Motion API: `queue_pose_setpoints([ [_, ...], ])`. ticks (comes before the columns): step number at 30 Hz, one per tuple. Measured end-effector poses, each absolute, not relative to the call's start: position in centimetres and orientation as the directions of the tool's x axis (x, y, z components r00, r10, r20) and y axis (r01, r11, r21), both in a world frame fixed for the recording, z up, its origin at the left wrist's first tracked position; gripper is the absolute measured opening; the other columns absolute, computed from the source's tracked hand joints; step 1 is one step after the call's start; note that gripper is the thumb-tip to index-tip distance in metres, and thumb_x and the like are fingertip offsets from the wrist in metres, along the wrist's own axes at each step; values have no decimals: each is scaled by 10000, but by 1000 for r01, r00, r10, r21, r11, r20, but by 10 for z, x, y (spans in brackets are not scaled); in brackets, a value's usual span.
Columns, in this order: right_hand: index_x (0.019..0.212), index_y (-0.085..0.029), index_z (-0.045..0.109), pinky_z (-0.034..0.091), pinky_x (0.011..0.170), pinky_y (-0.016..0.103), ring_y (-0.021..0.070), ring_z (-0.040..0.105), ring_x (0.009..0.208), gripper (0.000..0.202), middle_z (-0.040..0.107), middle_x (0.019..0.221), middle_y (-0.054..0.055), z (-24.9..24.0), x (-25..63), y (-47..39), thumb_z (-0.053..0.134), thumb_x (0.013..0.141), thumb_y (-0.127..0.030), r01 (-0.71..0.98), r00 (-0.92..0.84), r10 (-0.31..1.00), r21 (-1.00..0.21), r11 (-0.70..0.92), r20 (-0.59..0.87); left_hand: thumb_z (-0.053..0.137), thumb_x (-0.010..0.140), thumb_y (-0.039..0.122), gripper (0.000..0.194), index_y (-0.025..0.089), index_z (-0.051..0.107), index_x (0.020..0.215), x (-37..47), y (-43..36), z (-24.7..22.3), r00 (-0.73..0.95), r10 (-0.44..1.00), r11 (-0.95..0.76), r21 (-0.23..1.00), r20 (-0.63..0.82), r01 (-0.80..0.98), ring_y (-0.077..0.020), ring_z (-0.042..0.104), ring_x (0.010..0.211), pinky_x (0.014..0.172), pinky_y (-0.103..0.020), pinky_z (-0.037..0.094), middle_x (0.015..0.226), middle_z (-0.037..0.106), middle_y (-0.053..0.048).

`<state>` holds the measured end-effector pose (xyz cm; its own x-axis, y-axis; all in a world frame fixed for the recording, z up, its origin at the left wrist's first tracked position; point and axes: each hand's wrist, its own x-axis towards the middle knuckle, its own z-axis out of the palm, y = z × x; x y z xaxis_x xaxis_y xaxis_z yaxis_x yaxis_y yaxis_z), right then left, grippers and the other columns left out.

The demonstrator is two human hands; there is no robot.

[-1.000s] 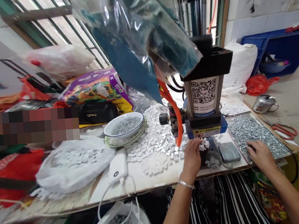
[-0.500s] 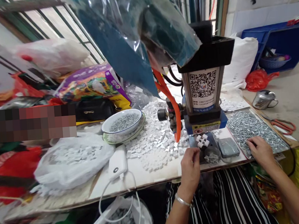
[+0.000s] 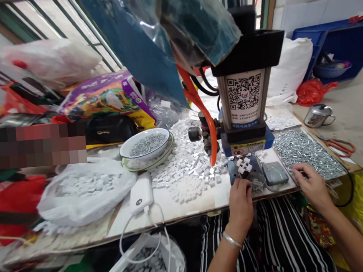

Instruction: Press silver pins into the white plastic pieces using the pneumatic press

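Observation:
My left hand (image 3: 241, 203), with a silver bangle at the wrist, is at the front of the press base, its fingers pressed together just below a white cross-shaped piece (image 3: 244, 165). What those fingers hold, if anything, is hidden. Above the piece stands the press (image 3: 244, 101) with a QR label. My right hand (image 3: 311, 184) is at the left front edge of a tray of metal pins (image 3: 308, 151), thumb and fingertips close together; anything between them is too small to make out. Between the hands lie a grey box (image 3: 275, 173) and small metal parts (image 3: 257, 184).
White blocks (image 3: 186, 165) cover the table left of the press. Further left are a bowl of pins (image 3: 147, 144), a power bank (image 3: 141, 193) with a cable and a plastic bag (image 3: 85, 189). Scissors (image 3: 341, 146) and a metal mug (image 3: 319, 116) are at the right.
My left hand has moved right, in closer below the white piece. My right hand has drawn slightly left, off the pins to the tray's edge. The camera view has shifted a little.

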<state>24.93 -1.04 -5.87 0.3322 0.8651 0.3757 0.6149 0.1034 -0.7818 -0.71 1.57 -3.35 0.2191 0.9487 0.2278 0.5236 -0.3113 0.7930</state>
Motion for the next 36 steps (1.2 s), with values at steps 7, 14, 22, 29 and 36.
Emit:
queue_pose_setpoints([
  [7,937,-228,600,462,953,365,225,594,1080,169,647,1108,78,-20,176,-18,473,1024,-297,446,23,920,-827,342,392,484,910,137,117,206,574,883,-8,15,-27,152,968,-244,891,199,382,-196,566,844,789,-326,457,892,601,-36],
  [14,962,-226,560,479,959,395,234,571,1128,147,613,1113,100,-5,147,-11,432,1016,-178,462,-93,875,-758,461,476,487,913,171,80,213,539,870,-10,5,-13,251,964,-153,956,88,251,-178,527,812,755,-296,429,866,570,-10],
  [22,976,-224,540,510,981,450,247,563,1161,169,597,1140,116,-6,153,-12,406,1006,-125,552,-214,855,-664,505,473,448,929,163,108,213,537,892,-18,3,-13,317,942,-206,934,109,292,-183,517,824,767,-311,414,888,572,-22],
  [29,1011,-225,625,552,945,433,243,612,1092,194,636,1127,107,-6,150,-15,447,995,-149,545,-260,825,-629,555,502,532,907,241,89,197,551,832,-14,-3,-8,296,955,4,995,-33,97,-160,510,732,715,-290,403,774,561,-3],
  [36,1025,-254,667,554,913,427,253,648,1062,139,672,1095,89,-24,148,-27,532,995,-246,463,-143,853,-728,506,502,600,894,447,283,177,555,820,-12,-10,-8,387,904,277,939,-182,-206,-113,496,551,593,-245,398,647,560,19],
])
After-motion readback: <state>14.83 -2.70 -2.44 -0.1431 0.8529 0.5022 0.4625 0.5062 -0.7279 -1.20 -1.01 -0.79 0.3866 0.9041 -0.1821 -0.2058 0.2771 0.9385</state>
